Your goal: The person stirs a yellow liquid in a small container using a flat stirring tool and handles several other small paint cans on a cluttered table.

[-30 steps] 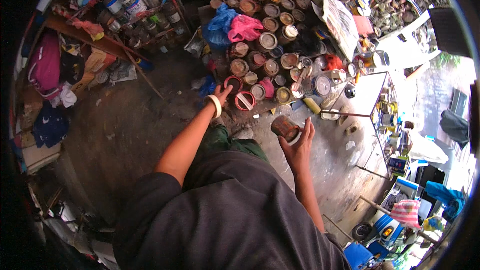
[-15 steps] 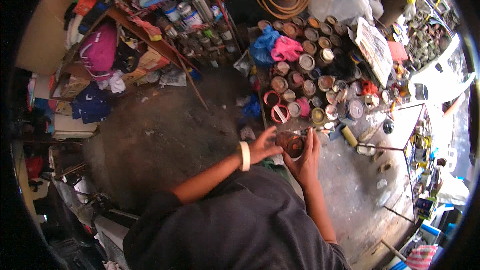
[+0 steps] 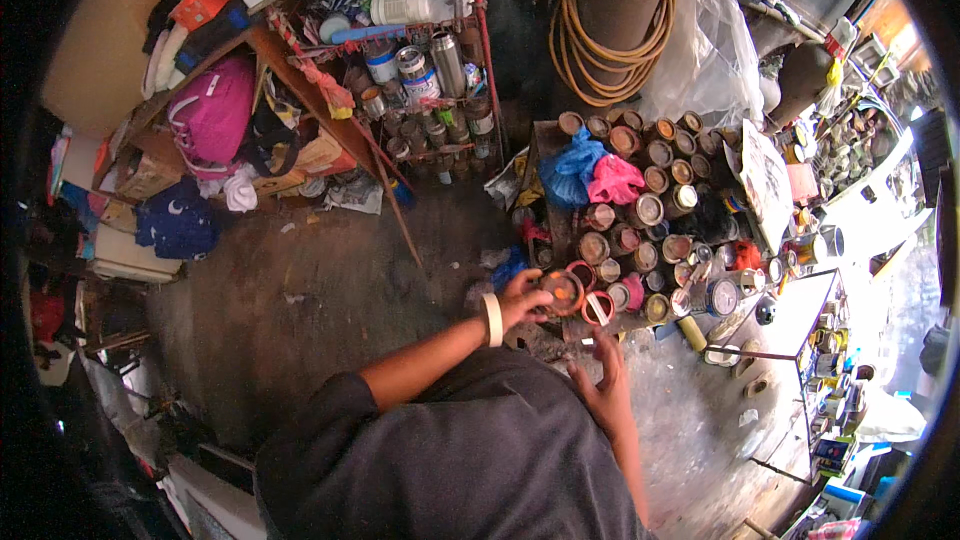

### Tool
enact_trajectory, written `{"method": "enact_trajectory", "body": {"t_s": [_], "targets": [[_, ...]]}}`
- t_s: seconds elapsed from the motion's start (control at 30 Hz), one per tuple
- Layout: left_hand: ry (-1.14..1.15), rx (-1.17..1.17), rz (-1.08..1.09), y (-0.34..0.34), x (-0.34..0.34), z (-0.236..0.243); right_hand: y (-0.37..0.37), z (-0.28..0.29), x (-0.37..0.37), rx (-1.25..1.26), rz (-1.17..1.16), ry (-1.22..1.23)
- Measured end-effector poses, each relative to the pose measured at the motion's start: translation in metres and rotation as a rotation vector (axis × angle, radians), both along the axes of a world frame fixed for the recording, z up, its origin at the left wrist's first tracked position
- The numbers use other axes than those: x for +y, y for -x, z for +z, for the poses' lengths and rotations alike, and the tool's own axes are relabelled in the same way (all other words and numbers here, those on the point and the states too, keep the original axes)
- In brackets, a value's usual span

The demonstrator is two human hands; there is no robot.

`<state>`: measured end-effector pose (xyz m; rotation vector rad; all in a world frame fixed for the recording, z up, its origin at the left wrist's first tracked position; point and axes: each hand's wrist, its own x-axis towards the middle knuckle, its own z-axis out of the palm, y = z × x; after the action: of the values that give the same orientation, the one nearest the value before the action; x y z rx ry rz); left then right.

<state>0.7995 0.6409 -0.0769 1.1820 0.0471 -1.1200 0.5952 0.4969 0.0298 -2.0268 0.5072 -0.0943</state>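
At centre frame, just right of the wrist band, left hand (image 3: 522, 298) is clenched round a small round tin (image 3: 562, 291), orange inside, held at the near edge of the packed paint cans (image 3: 650, 210). Tin looks rigid and light, rim probably paint-slick; best gripped round the side wall, kept level. Right hand (image 3: 603, 390), at 5 o'clock from the tin, is spread and holds nothing.

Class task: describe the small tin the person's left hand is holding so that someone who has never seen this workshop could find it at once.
Start at the crowded block of round rusty paint tins on the floor beside the coiled orange hose. At its near edge, the left hand, wearing a pale wristband, grips a small round orange-topped tin. Unlike its neighbours, it is held in fingers.
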Motion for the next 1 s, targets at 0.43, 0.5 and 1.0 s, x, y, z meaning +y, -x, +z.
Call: {"method": "enact_trajectory", "body": {"t_s": [0.43,0.5,1.0], "targets": [[-0.295,-0.002,0.579,-0.413,0.061,-0.173,0.089,-0.240,0.094,0.886,-0.328,-0.158],[-0.200,0.030,0.593,-0.468,0.056,-0.189,0.088,-0.247,0.112,0.954,-0.354,-0.186],[-0.176,0.062,0.506,-0.466,-0.001,-0.217,-0.007,-0.234,0.144,0.863,-0.659,-0.405]]}}
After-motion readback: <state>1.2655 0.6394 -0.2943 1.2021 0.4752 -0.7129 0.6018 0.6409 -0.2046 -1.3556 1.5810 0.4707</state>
